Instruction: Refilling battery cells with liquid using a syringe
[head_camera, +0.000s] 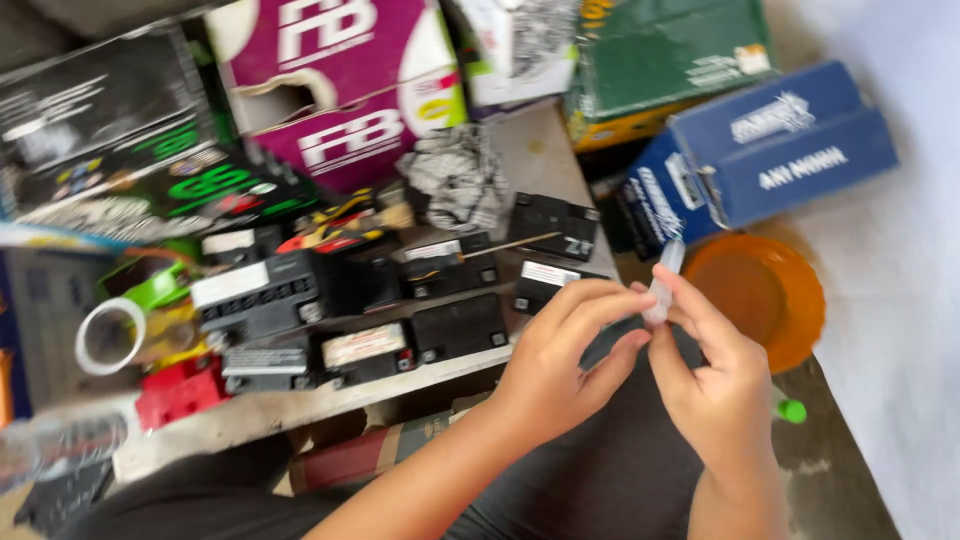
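Note:
My left hand (560, 355) and my right hand (715, 375) meet in front of me, both pinching a small clear plastic tube (662, 285) that stands nearly upright between the fingertips. The tube is blurred and its contents cannot be made out. Just beyond the hands several small black batteries (455, 325) lie in rows on a low grey slab (290, 405). An orange plastic bowl (760, 295) sits on the floor right behind my right hand.
Cardboard boxes crowd the back: a magenta and white one (345, 85), a green one (665, 50), a blue one (770, 150), black ones (110, 130) at left. A tape roll (108, 335), a red block (180, 390) and a green cap (792, 410) lie nearby.

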